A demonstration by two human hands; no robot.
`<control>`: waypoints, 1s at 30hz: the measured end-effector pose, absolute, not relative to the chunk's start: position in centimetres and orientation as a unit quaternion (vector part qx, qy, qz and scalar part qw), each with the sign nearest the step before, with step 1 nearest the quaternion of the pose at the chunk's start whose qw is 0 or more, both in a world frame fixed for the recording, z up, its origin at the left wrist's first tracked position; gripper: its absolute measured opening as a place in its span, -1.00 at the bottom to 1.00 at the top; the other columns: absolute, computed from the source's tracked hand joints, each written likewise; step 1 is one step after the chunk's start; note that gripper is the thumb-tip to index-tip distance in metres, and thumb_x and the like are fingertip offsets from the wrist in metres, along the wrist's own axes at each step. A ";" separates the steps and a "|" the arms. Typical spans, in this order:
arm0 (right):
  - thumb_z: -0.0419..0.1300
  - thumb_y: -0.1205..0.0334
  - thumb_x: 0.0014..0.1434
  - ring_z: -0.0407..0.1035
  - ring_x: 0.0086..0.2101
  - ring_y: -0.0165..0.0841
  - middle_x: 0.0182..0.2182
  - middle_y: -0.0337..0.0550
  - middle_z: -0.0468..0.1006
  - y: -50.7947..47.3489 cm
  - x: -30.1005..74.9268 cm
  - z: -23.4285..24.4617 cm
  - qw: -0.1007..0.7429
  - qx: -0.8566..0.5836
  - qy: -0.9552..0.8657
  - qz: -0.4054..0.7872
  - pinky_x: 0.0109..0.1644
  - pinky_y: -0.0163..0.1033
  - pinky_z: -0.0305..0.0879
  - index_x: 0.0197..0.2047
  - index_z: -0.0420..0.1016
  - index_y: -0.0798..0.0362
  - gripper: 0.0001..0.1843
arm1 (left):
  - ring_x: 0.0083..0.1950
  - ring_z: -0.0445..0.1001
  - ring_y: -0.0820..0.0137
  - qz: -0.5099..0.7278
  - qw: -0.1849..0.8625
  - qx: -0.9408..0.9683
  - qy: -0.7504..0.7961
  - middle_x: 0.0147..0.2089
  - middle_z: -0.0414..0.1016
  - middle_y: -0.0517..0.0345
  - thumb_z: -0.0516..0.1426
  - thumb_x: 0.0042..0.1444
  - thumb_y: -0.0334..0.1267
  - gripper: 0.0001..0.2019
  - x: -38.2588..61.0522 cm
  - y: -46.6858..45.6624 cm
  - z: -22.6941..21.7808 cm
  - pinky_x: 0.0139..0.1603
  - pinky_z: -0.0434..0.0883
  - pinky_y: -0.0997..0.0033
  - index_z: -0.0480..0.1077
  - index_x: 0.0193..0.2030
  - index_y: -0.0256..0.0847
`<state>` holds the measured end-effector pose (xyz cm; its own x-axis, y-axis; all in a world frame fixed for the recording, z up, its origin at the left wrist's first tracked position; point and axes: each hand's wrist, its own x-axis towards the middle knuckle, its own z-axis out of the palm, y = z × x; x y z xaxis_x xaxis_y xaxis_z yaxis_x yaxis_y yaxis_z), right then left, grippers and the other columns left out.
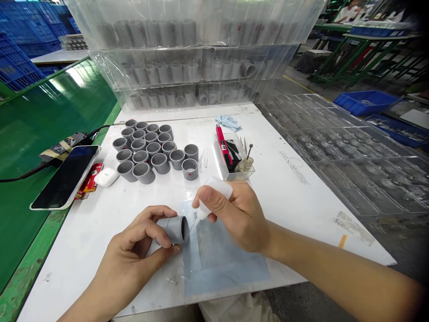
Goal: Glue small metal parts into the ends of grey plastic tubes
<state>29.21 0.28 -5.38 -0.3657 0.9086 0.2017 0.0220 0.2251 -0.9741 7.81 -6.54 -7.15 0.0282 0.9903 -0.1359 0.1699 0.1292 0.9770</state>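
My left hand (137, 255) grips a short grey tube (172, 229) on its side, its open end facing right. In my right hand (239, 214) is a small white squeeze bottle (217, 188), tilted down so its thin nozzle points at the tube's open end. Whether the nozzle touches the rim I cannot tell. Under both hands lies a light blue sheet (228, 279) on the white tabletop. Several similar grey tubes (160, 163) stand upright in a cluster beyond my left hand.
A clear tray (239, 175) holds a red-and-black tool (221, 145), tweezers and a small glass jar. A blue cloth (228, 121) lies behind it. At left are a phone (65, 179) and a white case (106, 177). Stacked clear boxes (201, 67) of tubes stand at the back.
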 end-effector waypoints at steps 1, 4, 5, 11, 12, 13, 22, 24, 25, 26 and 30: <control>0.15 -0.12 0.40 0.30 -0.56 -0.48 -0.62 -0.33 0.32 0.3 29.2 -5.4 0.435 -0.359 -0.651 0.508 -0.47 -0.29 0.20 -0.37 0.57 0.11 -0.50 | 0.09 0.47 0.26 0.411 0.497 0.516 0.563 0.14 0.51 0.12 0.37 0.05 -0.31 -0.79 7.8 -6.5 -7.1 -0.02 0.41 0.45 0.45 -0.50 -0.06; 0.14 -0.12 0.40 0.29 -0.57 -0.49 -0.63 -0.34 0.31 0.4 29.2 -5.3 0.435 -0.365 -0.655 0.498 -0.47 -0.29 0.18 -0.39 0.56 0.10 -0.49 | 0.10 0.47 0.28 0.412 0.495 0.515 0.566 0.14 0.51 0.14 0.38 0.04 -0.31 -0.79 7.8 -6.5 -7.1 -0.04 0.41 0.49 0.46 -0.49 -0.06; 0.14 -0.12 0.40 0.29 -0.57 -0.49 -0.64 -0.34 0.29 0.5 29.2 -5.3 0.437 -0.367 -0.657 0.493 -0.48 -0.29 0.18 -0.39 0.56 0.10 -0.49 | 0.10 0.47 0.28 0.413 0.494 0.515 0.566 0.14 0.52 0.14 0.38 0.05 -0.31 -0.79 7.9 -6.5 -7.1 -0.03 0.41 0.50 0.46 -0.49 -0.05; 0.13 -0.13 0.40 0.28 -0.56 -0.48 -0.63 -0.34 0.28 0.6 29.2 -5.4 0.448 -0.378 -0.657 0.474 -0.48 -0.29 0.17 -0.38 0.55 0.08 -0.50 | 0.12 0.47 0.26 0.414 0.501 0.506 0.567 0.14 0.52 0.13 0.38 0.04 -0.30 -0.80 7.8 -6.5 -7.1 0.02 0.41 0.45 0.47 -0.49 -0.06; 0.13 -0.13 0.40 0.28 -0.56 -0.48 -0.64 -0.34 0.28 0.6 29.2 -5.4 0.449 -0.380 -0.658 0.470 -0.48 -0.28 0.16 -0.38 0.56 0.07 -0.51 | 0.11 0.48 0.24 0.414 0.501 0.504 0.568 0.14 0.52 0.12 0.38 0.04 -0.31 -0.80 7.8 -6.5 -7.1 0.02 0.41 0.43 0.46 -0.49 -0.06; 0.14 -0.13 0.40 0.28 -0.56 -0.47 -0.64 -0.34 0.27 0.7 29.2 -5.4 0.451 -0.382 -0.658 0.466 -0.49 -0.28 0.15 -0.37 0.56 0.07 -0.51 | 0.11 0.48 0.24 0.415 0.502 0.503 0.568 0.14 0.52 0.11 0.38 0.03 -0.31 -0.80 7.8 -6.5 -7.1 0.01 0.41 0.42 0.46 -0.49 -0.07; 0.11 -0.11 0.43 0.24 -0.59 -0.49 -0.66 -0.34 0.29 0.7 29.2 -5.4 0.472 -0.382 -0.686 0.400 -0.51 -0.28 0.11 -0.36 0.58 0.09 -0.49 | 0.10 0.46 0.29 0.431 0.523 0.487 0.551 0.11 0.53 0.13 0.39 0.03 -0.36 -0.82 7.7 -6.5 -7.4 -0.02 0.39 0.49 0.50 -0.45 -0.06; 0.09 -0.11 0.43 0.24 -0.59 -0.49 -0.67 -0.33 0.28 0.7 29.2 -5.4 0.476 -0.379 -0.690 0.392 -0.52 -0.28 0.10 -0.36 0.59 0.10 -0.48 | 0.08 0.46 0.32 0.433 0.531 0.486 0.543 0.10 0.53 0.15 0.38 0.05 -0.38 -0.83 7.6 -6.5 -7.4 -0.01 0.39 0.53 0.50 -0.42 -0.06; 0.09 -0.11 0.43 0.25 -0.59 -0.49 -0.67 -0.33 0.28 0.7 29.2 -5.3 0.478 -0.378 -0.691 0.388 -0.52 -0.28 0.10 -0.36 0.59 0.11 -0.47 | 0.09 0.46 0.34 0.434 0.535 0.486 0.537 0.10 0.54 0.16 0.38 0.06 -0.38 -0.83 7.6 -6.5 -7.5 0.00 0.39 0.54 0.50 -0.41 -0.06; 0.09 -0.11 0.43 0.25 -0.59 -0.49 -0.67 -0.33 0.27 0.7 29.2 -5.3 0.481 -0.378 -0.691 0.386 -0.52 -0.28 0.10 -0.37 0.60 0.11 -0.47 | 0.09 0.46 0.35 0.434 0.541 0.487 0.531 0.10 0.54 0.17 0.38 0.07 -0.37 -0.84 7.5 -6.5 -7.5 0.01 0.39 0.55 0.51 -0.39 -0.05; 0.10 -0.10 0.43 0.26 -0.60 -0.49 -0.68 -0.33 0.26 0.7 29.3 -5.2 0.487 -0.372 -0.691 0.382 -0.53 -0.28 0.08 -0.37 0.61 0.12 -0.47 | 0.08 0.47 0.36 0.439 0.554 0.483 0.516 0.10 0.54 0.16 0.38 0.09 -0.34 -0.86 7.5 -6.5 -7.5 0.02 0.42 0.57 0.52 -0.34 -0.05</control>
<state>29.25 0.73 -5.19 -0.2483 0.8869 0.3895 0.1419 0.4311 -0.8911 7.46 -6.47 -7.51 0.0811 0.9855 -0.1488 0.0118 0.1483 0.9889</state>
